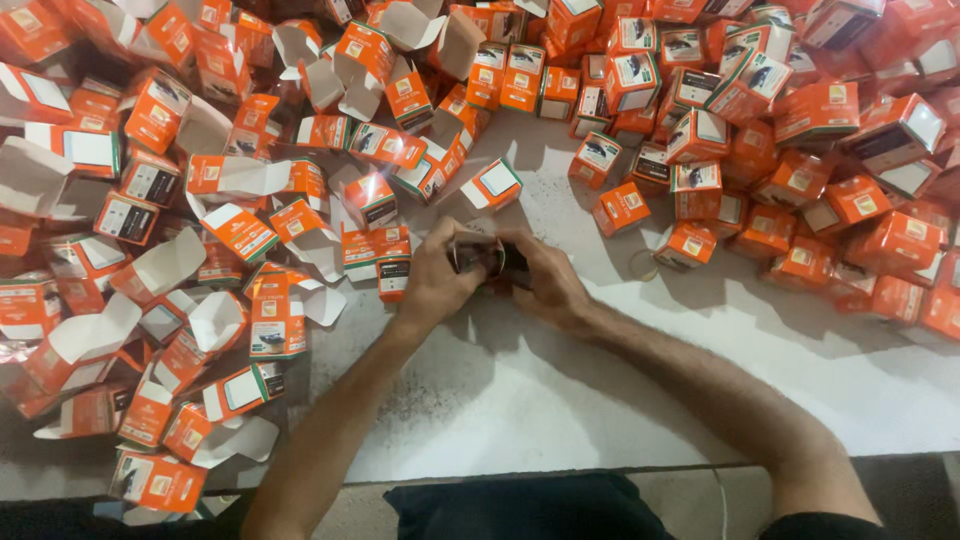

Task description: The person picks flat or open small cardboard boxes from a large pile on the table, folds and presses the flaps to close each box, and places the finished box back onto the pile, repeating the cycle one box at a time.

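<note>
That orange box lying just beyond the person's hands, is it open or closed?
Closed. The orange box lies with no flap sticking out, unlike the open boxes to the left, whose white flaps stand up.

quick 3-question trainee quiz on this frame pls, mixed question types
1. True or false: both hands meet on one small dark object above the white table.
2. Multiple choice: where do the orange boxes with open white flaps mostly lie? A) to the person's left B) to the person's right C) stacked on the dark object
3. Fill in: the boxes to the person's right look mostly ____ (open/closed).

Key
1. True. The left hand and right hand hold the small dark object between them over the white table.
2. A. The open boxes spread to the left.
3. closed. See the closed boxes.
</note>
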